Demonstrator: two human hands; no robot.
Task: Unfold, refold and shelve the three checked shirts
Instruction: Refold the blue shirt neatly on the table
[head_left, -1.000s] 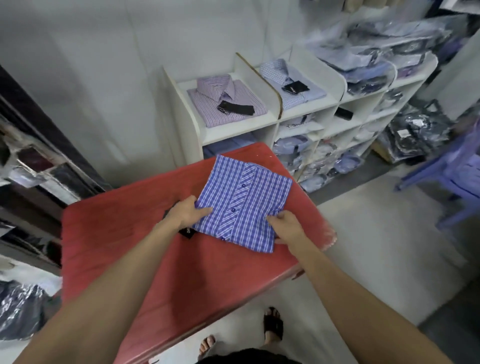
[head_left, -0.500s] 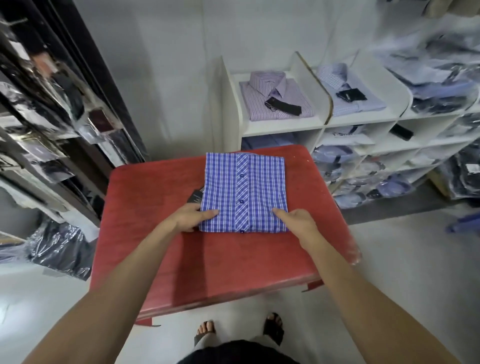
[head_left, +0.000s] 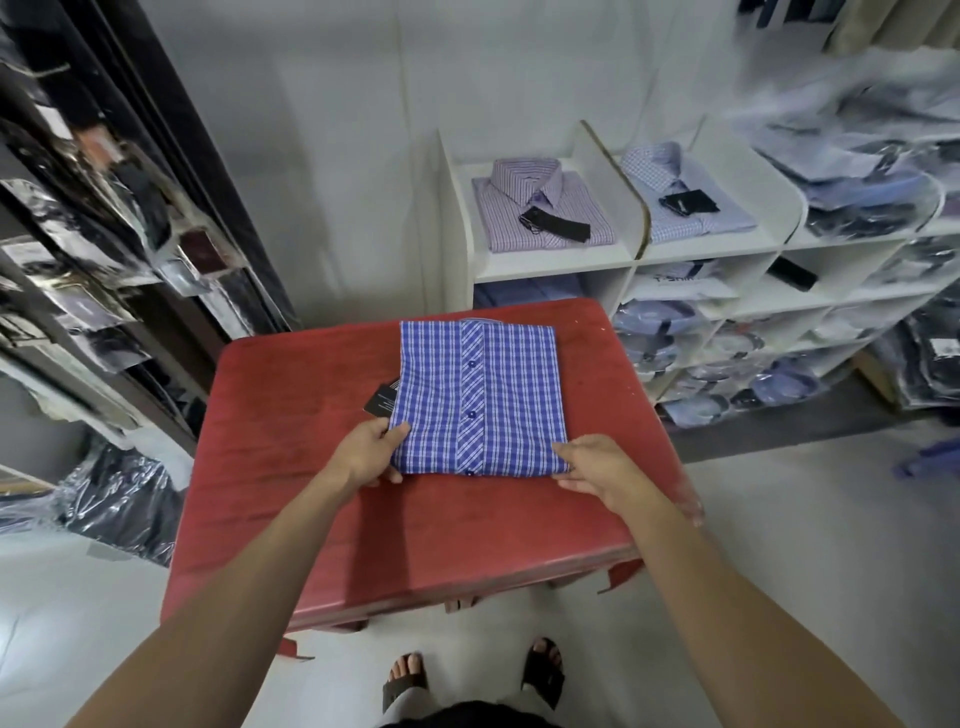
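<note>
A folded blue checked shirt (head_left: 480, 397) lies button side up on the red table (head_left: 322, 514), its black tag (head_left: 382, 399) sticking out at the left. My left hand (head_left: 366, 449) pinches the shirt's near left corner, thumb on top. My right hand (head_left: 597, 465) holds the near right corner. A folded lilac checked shirt (head_left: 540, 205) lies in the left top compartment of the white shelf (head_left: 558, 260). A pale blue checked shirt (head_left: 680, 197) lies in the compartment to its right.
Bagged shirts (head_left: 857, 171) are piled on the shelf's right end and fill its lower cubbies. A dark rack of bagged clothes (head_left: 88, 223) stands at the left. My sandalled feet (head_left: 472, 675) are on the pale floor before the table.
The shirt has been turned square to the table's edge and now lies flat. Both hands stay at its near corners. The view has shifted left and steadied.
</note>
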